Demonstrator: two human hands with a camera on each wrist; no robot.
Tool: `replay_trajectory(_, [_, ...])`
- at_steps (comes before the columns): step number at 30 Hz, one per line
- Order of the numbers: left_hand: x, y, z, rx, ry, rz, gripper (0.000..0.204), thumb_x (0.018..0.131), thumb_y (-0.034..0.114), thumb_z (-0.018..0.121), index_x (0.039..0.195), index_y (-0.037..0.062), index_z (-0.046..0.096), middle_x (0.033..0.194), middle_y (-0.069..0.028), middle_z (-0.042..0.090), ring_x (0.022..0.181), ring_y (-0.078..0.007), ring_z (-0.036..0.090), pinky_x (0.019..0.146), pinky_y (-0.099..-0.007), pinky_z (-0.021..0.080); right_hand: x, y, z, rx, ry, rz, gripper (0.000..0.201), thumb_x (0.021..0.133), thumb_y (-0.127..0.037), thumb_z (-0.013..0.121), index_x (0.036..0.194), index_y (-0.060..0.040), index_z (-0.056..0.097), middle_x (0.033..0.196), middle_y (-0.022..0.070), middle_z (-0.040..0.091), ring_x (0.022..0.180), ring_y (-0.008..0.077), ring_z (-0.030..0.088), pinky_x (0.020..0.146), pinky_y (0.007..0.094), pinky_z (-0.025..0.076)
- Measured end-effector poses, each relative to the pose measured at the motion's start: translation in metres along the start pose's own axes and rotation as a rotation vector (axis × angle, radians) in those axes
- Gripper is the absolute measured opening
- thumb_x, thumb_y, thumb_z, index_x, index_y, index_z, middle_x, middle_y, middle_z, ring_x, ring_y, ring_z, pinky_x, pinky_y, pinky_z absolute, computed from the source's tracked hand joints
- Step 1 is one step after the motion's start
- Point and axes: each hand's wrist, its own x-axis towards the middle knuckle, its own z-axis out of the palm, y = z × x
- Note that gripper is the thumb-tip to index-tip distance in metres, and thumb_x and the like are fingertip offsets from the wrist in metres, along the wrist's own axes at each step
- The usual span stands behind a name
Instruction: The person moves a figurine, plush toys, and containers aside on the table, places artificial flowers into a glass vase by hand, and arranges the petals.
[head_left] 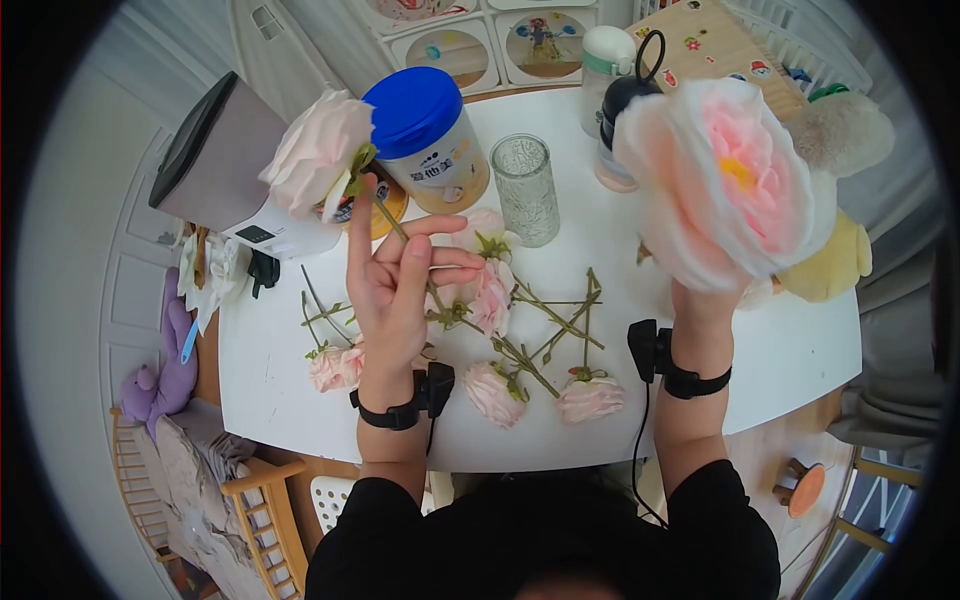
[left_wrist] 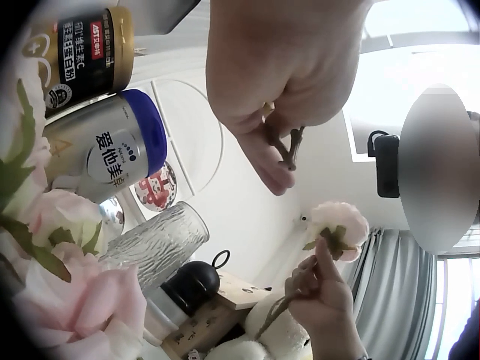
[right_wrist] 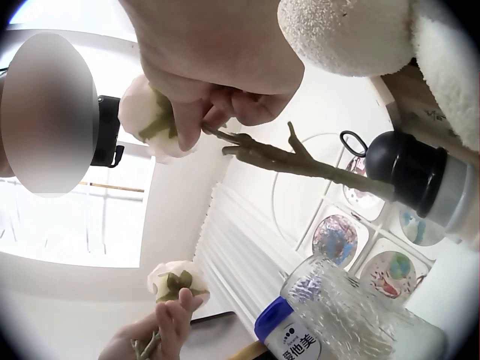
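My left hand (head_left: 392, 300) holds a pale pink artificial rose (head_left: 320, 155) by its stem. The bloom stands above the fingertips, and the cut stem end shows below the hand in the left wrist view. On the other side, my right hand (right_wrist: 225, 67) pinches the stem of a second artificial rose (head_left: 730, 180), raised near the head camera. That bloom hides most of the hand in the head view; its branched stem (right_wrist: 315, 169) sticks out past the fingers. Several more roses (head_left: 495, 395) lie on the table between the arms. Behind them a ribbed glass vase (head_left: 525, 190) stands upright.
A blue-lidded can (head_left: 430, 140) stands left of the vase, beside a grey and white appliance (head_left: 215, 150). Bottles (head_left: 620, 120) and plush toys (head_left: 830, 255) are at the right on the white table (head_left: 270, 400). A cable (head_left: 643, 450) hangs from the right wrist camera.
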Motion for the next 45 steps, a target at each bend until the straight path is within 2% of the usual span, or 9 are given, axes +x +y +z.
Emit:
replay_trajectory(4, [-0.003,0.005,-0.003,-0.008,0.015,0.069,0.040,0.101,0.007,0.046,0.140,0.0019,0.034,0.118,-0.0257,0.061,0.073,-0.0266,0.072,0.061,-0.0267,0.060,0.013,-0.028,0.008,0.066,0.073,0.071,0.045,0.069,-0.001,0.080,0.111,0.0040,0.063,0.107,0.0076,0.069,0.096,0.0153,0.065,0.089,0.0299,0.050])
replay_trajectory(10, [0.014,-0.001,-0.007,0.150,-0.067,0.208,0.027,0.101,0.002,0.042,0.119,-0.0032,0.061,0.125,-0.0208,0.057,0.093,-0.0269,0.071,0.076,-0.0333,0.060,0.016,-0.036,0.009,0.223,0.092,0.098,0.034,0.073,0.002,0.078,0.105,0.0027,0.065,0.104,0.0063,0.069,0.091,0.0096,0.064,0.082,0.0250,0.051])
replay_trajectory(15, [0.049,0.004,0.014,0.533,-0.123,0.259,0.048,0.093,-0.002,0.054,0.140,-0.0003,0.048,0.141,-0.0122,0.046,0.123,-0.0261,0.056,0.097,-0.0371,0.047,0.017,-0.036,0.007,0.308,0.080,0.149,0.032,0.075,0.004,0.077,0.105,0.0023,0.066,0.104,0.0060,0.069,0.091,0.0097,0.065,0.082,0.0244,0.051])
replay_trajectory(23, [0.067,-0.006,0.040,0.950,-0.225,0.278,0.103,0.065,0.027,0.088,0.149,0.0030,0.034,0.150,-0.0189,0.034,0.128,-0.0314,0.049,0.098,-0.0418,0.047,0.015,-0.045,0.003,0.291,-0.024,0.093,0.033,0.075,0.004,0.077,0.106,0.0032,0.065,0.105,0.0057,0.069,0.094,0.0099,0.065,0.083,0.0262,0.052])
replay_trajectory(32, [0.084,-0.048,0.048,0.913,-0.237,0.384,0.090,0.065,0.018,0.085,0.140,-0.0040,0.041,0.138,-0.0223,0.045,0.121,-0.0331,0.052,0.095,-0.0395,0.050,0.016,-0.044,-0.001,0.311,-0.058,0.107,0.035,0.073,0.005,0.079,0.106,0.0023,0.066,0.103,0.0059,0.070,0.093,0.0106,0.065,0.084,0.0264,0.052])
replay_trajectory(34, [0.084,-0.058,0.045,0.623,-0.253,0.337,0.084,0.065,0.011,0.083,0.138,-0.0036,0.043,0.136,-0.0214,0.047,0.120,-0.0317,0.053,0.093,-0.0393,0.051,0.019,-0.047,-0.001,0.314,-0.083,0.090,0.034,0.072,0.004,0.080,0.103,0.0006,0.067,0.098,0.0038,0.070,0.086,0.0080,0.065,0.076,0.0242,0.053])
replay_trajectory(38, [0.080,-0.053,0.036,0.794,-0.358,0.405,0.059,0.073,0.015,0.079,0.126,-0.0009,0.056,0.127,-0.0198,0.057,0.122,-0.0340,0.052,0.104,-0.0391,0.039,0.015,-0.042,-0.006,0.049,-0.172,0.027,0.036,0.071,0.007,0.076,0.103,-0.0011,0.064,0.089,-0.0017,0.068,0.074,0.0014,0.062,0.061,0.0201,0.049])
replay_trajectory(41, [0.062,-0.037,0.043,0.719,-0.389,0.285,0.062,0.074,0.016,0.079,0.128,-0.0007,0.054,0.124,-0.0163,0.060,0.121,-0.0290,0.054,0.101,-0.0368,0.042,0.019,-0.045,-0.001,0.280,-0.239,0.190,0.039,0.071,0.006,0.075,0.106,0.0001,0.061,0.089,-0.0009,0.068,0.073,0.0022,0.061,0.061,0.0210,0.050])
replay_trajectory(45, [0.039,-0.015,0.035,0.712,-0.405,0.053,0.076,0.068,0.006,0.083,0.135,-0.0030,0.047,0.134,-0.0131,0.052,0.120,-0.0236,0.056,0.101,-0.0336,0.044,0.018,-0.041,0.008,0.325,-0.160,-0.042,0.036,0.074,0.003,0.075,0.108,0.0026,0.060,0.090,0.0033,0.068,0.075,0.0066,0.063,0.061,0.0219,0.050])
